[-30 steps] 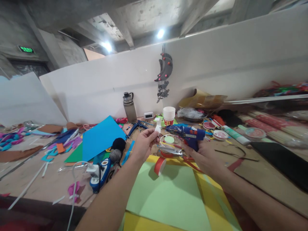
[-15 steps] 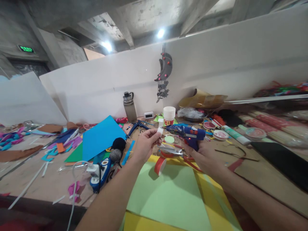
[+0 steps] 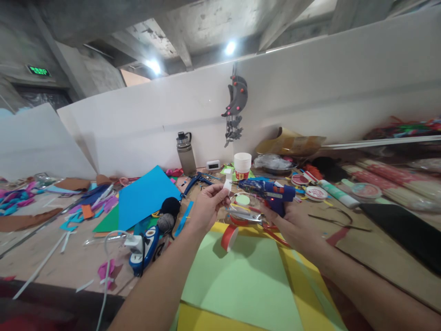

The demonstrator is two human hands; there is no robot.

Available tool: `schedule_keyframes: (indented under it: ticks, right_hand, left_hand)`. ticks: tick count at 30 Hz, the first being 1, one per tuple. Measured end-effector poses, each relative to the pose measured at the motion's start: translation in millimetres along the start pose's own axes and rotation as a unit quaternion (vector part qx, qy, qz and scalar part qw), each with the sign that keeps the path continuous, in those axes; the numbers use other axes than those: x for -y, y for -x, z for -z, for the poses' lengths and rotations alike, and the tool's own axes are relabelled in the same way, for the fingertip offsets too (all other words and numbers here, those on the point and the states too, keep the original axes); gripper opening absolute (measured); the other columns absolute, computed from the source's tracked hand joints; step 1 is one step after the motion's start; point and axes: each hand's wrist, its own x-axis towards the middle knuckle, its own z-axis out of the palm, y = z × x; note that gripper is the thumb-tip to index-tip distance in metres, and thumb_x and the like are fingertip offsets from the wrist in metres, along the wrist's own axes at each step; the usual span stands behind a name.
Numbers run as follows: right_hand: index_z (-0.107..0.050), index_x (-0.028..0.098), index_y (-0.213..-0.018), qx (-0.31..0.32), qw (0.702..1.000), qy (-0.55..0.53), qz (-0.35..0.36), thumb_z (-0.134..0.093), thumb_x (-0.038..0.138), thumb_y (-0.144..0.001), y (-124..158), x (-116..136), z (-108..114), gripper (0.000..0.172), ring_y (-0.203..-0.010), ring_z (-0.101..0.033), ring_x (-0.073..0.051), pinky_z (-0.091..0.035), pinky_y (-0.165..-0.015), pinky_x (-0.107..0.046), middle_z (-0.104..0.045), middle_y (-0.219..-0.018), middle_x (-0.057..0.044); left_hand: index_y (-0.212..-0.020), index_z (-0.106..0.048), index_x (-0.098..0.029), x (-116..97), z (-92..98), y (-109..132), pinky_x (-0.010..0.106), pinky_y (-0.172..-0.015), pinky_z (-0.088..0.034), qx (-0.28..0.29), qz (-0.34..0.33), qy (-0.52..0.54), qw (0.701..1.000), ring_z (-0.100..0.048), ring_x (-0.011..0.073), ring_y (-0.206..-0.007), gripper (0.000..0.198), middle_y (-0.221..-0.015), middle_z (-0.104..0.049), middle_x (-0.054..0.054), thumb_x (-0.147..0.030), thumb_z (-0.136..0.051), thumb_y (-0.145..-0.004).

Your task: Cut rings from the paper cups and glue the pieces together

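Observation:
Between the thumb and fingers of my left hand (image 3: pixel 211 202) is a small white paper strip (image 3: pixel 228 179), held upright. My right hand (image 3: pixel 284 218) is wrapped round the handle of a blue glue gun (image 3: pixel 270 191), whose nozzle points left and comes close to the strip; whether they touch I cannot tell. Below the hands, a red-and-white paper ring (image 3: pixel 228 238) stands on a light green sheet (image 3: pixel 237 280), which lies over yellow sheets. Scissors (image 3: pixel 246 214) with red handles lie just behind, partly hidden by my right hand. A pale green disc (image 3: pixel 242 200) shows between the hands.
Stacked paper cups (image 3: pixel 242 164), a bottle (image 3: pixel 186 154) and a small white device (image 3: pixel 213 165) stand along the white partition. Left are a blue sheet (image 3: pixel 148 195) and a blue power strip (image 3: pixel 146 250) with a white cable. A black sheet (image 3: pixel 403 234) lies right.
The white strip has tilted slightly and shifted a little left, away from the nozzle. My right hand and the glue gun have hardly moved.

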Motion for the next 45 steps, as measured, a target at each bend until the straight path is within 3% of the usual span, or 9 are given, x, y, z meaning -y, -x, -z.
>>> schedule_keyframes:
  ticks: [7, 17, 23, 31, 45]
  right_hand:
    - [-0.06, 0.022, -0.087, 0.043, 0.999, -0.007, -0.01, -0.054, 0.052, -0.088, 0.4, -3.8, -1.2, 0.031, -0.068, -0.058, -0.022, -0.049, -0.063, -0.037, -0.064, -0.076, -0.005]
    - [-0.063, 0.021, -0.084, 0.032, 0.999, 0.002, -0.02, -0.054, 0.051, -0.086, 2.4, 6.1, -0.7, 0.032, -0.065, -0.057, -0.021, -0.048, -0.059, -0.034, -0.064, -0.071, -0.004]
    - [-0.061, 0.021, -0.086, 0.048, 0.999, -0.005, -0.015, -0.052, 0.051, -0.089, 1.8, -2.0, -0.3, 0.032, -0.065, -0.056, -0.02, -0.047, -0.06, -0.033, -0.064, -0.073, -0.004]
    - [-0.061, 0.022, -0.088, 0.036, 0.999, -0.008, -0.015, -0.054, 0.053, -0.087, 1.3, -2.3, -2.4, 0.032, -0.067, -0.059, -0.022, -0.049, -0.062, -0.035, -0.064, -0.073, -0.004]
    - [-0.06, 0.022, -0.084, 0.026, 0.999, -0.017, -0.019, -0.054, 0.052, -0.087, 1.4, -2.6, -1.4, 0.03, -0.068, -0.059, -0.021, -0.049, -0.06, -0.033, -0.063, -0.074, -0.003]
  left_hand:
    - [-0.077, -0.068, -0.012, 2.0, 0.3, -0.1, 0.019, -0.053, -0.042, 0.005, -0.008, -0.003, 1.0, -0.055, 0.0066, -0.055, 0.031, -0.067, -0.064, 0.001, -0.033, -0.085, -0.062]
    - [-0.079, -0.069, -0.012, 5.4, 2.5, -0.9, 0.02, -0.055, -0.042, 0.016, -0.016, -0.018, 1.0, -0.055, 0.0067, -0.055, 0.028, -0.065, -0.063, 0.001, -0.033, -0.083, -0.065]
    - [-0.077, -0.068, -0.012, 1.9, 2.0, -0.4, 0.02, -0.055, -0.042, 0.0, -0.014, -0.012, 1.0, -0.054, 0.0067, -0.055, 0.031, -0.066, -0.064, 0.001, -0.033, -0.085, -0.062]
    - [-0.079, -0.069, -0.013, 10.0, 2.8, -1.5, 0.021, -0.056, -0.043, 0.027, -0.02, -0.03, 0.999, -0.055, 0.0075, -0.056, 0.028, -0.067, -0.065, 0.002, -0.035, -0.082, -0.067]
    - [-0.076, -0.068, -0.012, 0.4, -0.6, 0.5, 0.018, -0.053, -0.042, -0.002, -0.004, 0.004, 1.0, -0.055, 0.0061, -0.054, 0.031, -0.066, -0.064, 0.001, -0.032, -0.086, -0.06]
